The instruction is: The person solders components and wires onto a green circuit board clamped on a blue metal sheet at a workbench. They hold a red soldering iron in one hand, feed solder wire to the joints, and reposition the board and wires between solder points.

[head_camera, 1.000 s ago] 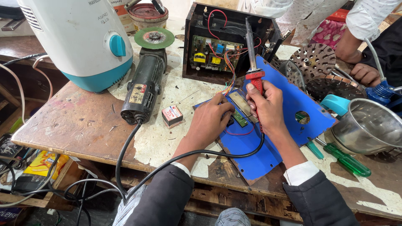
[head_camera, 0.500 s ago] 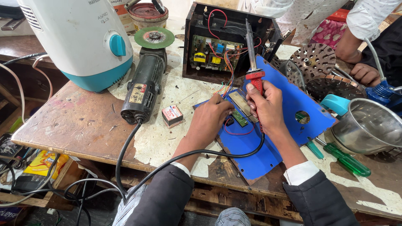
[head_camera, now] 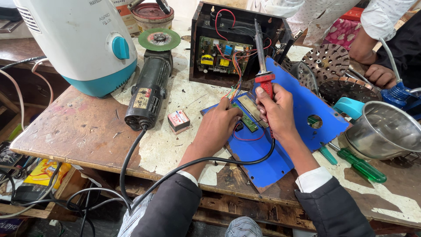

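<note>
Soldering iron (head_camera: pixel 264 79) was clenched upright in right hand (head_camera: pixel 276 109) over the blue panel (head_camera: pixel 280 149) near the table's front edge; left hand (head_camera: pixel 223 123) pinned the small circuit board (head_camera: pixel 246 121), best kept steady.

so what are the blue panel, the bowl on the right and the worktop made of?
Flat blue panel: probably painted sheet metal, thin, with punched holes. Round silver bowl: looks like stainless steel, shiny and reflective. Worn brown worktop: apparently wood or board, its pale coating flaking off. The right hand holds a red-handled soldering iron; the left hand steadies the small green circuit board.
</note>
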### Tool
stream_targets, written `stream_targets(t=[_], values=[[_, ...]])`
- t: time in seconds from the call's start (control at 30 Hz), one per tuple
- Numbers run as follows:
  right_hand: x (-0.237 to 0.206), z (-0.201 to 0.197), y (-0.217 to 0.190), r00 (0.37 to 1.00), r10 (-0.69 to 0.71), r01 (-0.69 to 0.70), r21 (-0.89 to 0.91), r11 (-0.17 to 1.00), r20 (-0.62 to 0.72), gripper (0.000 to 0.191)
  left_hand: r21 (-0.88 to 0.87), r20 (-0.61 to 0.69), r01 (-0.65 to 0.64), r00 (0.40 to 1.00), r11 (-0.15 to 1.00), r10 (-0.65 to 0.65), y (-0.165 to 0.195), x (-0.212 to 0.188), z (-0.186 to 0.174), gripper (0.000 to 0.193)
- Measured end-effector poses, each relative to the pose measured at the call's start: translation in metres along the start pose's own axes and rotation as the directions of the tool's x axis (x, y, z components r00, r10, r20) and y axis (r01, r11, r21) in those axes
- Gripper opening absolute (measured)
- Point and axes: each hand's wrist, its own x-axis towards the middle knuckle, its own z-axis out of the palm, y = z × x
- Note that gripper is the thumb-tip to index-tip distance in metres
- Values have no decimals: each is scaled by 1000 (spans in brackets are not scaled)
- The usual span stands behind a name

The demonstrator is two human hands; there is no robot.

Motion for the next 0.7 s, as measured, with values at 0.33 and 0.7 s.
stream_targets(t=[0.33,0.7], values=[[-1,1,-2,1000,2,-2,2,1000,7,25,36,2,-28,1000,999,28,-2,0,1,11],[-3,1,1,1000,2,-2,0,1000,2,24,44,4,-18,1000,999,17,0,-4,-2,14]])
